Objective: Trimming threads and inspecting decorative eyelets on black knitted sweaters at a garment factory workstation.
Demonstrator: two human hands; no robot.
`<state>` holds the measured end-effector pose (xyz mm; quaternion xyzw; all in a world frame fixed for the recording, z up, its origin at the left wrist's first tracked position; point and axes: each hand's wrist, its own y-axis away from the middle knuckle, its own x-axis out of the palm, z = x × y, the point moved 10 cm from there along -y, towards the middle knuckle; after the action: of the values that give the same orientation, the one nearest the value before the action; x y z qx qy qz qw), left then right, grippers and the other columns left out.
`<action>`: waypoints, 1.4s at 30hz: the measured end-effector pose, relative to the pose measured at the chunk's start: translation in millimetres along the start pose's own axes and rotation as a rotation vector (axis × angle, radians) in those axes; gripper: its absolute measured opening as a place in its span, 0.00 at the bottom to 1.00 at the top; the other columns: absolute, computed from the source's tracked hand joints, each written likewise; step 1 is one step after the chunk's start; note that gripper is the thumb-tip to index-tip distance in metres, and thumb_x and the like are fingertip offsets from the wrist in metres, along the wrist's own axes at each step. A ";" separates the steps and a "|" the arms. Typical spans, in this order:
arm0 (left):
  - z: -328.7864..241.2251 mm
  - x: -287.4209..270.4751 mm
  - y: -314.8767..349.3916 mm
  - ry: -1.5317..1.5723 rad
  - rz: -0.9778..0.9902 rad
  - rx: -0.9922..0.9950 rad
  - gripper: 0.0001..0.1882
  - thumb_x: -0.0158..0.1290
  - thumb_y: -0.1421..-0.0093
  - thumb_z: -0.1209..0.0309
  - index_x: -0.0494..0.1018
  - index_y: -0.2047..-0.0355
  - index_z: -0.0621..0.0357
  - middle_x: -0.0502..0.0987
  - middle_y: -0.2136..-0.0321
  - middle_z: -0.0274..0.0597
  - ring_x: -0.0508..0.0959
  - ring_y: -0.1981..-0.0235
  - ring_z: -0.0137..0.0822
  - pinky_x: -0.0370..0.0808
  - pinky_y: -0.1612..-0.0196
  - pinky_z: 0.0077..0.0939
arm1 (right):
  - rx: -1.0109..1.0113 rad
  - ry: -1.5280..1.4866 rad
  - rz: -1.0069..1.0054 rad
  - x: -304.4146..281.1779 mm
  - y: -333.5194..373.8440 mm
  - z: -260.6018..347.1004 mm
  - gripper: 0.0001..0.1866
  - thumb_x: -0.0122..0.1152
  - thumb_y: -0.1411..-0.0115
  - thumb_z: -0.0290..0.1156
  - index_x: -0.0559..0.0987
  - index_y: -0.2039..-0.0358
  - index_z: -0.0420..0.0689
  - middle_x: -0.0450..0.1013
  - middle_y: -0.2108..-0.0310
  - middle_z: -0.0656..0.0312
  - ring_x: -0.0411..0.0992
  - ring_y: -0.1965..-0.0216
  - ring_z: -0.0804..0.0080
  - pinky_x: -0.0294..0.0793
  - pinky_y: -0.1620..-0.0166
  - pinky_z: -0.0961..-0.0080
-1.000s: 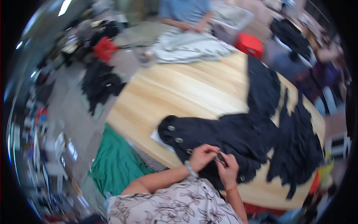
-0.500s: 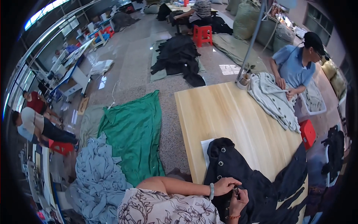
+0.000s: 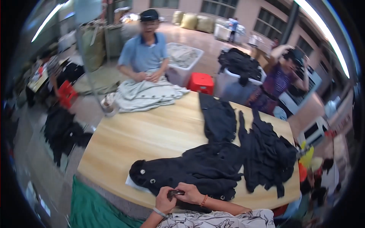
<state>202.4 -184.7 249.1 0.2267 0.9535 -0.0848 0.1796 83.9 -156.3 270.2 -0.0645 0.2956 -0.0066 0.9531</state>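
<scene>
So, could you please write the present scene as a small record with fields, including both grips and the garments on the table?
Left grip: closed on a small dark object, exact kind unclear
Right grip: fingers on the same object
Nearest garment: black garment with round fastenings, lying just beyond both grips
Surface: light wooden table
Far side: person in blue shirt, hands on pale grey garment
Beyond table: red stool

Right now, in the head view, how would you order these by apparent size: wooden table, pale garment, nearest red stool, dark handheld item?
1. Wooden table
2. Pale garment
3. Nearest red stool
4. Dark handheld item
</scene>
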 end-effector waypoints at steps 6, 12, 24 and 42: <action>-31.9 27.5 -8.5 -0.040 0.076 0.176 0.14 0.57 0.54 0.76 0.72 0.65 0.62 0.74 0.69 0.45 0.76 0.73 0.39 0.74 0.70 0.28 | 0.128 -0.068 -0.156 -24.4 31.1 -22.6 0.10 0.63 0.49 0.32 0.78 0.68 0.40 0.71 0.73 0.58 0.74 0.72 0.62 0.72 0.68 0.71; 0.1 52.5 -14.8 0.293 0.225 -0.007 0.09 0.53 0.48 0.82 0.73 0.65 0.63 0.75 0.71 0.33 0.69 0.76 0.17 0.66 0.75 0.12 | 0.199 -0.109 -0.213 -33.8 44.8 -32.5 0.11 0.63 0.49 0.33 0.77 0.68 0.39 0.72 0.73 0.58 0.74 0.72 0.64 0.71 0.68 0.72; -12.8 62.7 -18.0 0.000 0.341 0.174 0.13 0.54 0.48 0.82 0.72 0.60 0.66 0.76 0.69 0.50 0.79 0.71 0.44 0.75 0.67 0.29 | 0.224 0.019 -0.311 -46.0 59.0 -22.1 0.10 0.63 0.49 0.31 0.76 0.69 0.40 0.71 0.73 0.58 0.74 0.71 0.61 0.72 0.68 0.71; 15.0 26.9 -28.5 0.208 0.181 -0.008 0.05 0.51 0.41 0.83 0.72 0.64 0.64 0.77 0.57 0.42 0.73 0.72 0.22 0.70 0.70 0.15 | 0.351 -0.048 -0.218 -42.0 39.2 -17.0 0.18 0.65 0.44 0.36 0.77 0.56 0.41 0.74 0.67 0.58 0.76 0.70 0.63 0.74 0.65 0.72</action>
<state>171.4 -202.7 227.4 0.3188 0.9429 -0.0403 0.0878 38.6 -117.4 275.0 0.0708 0.2585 -0.1598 0.9501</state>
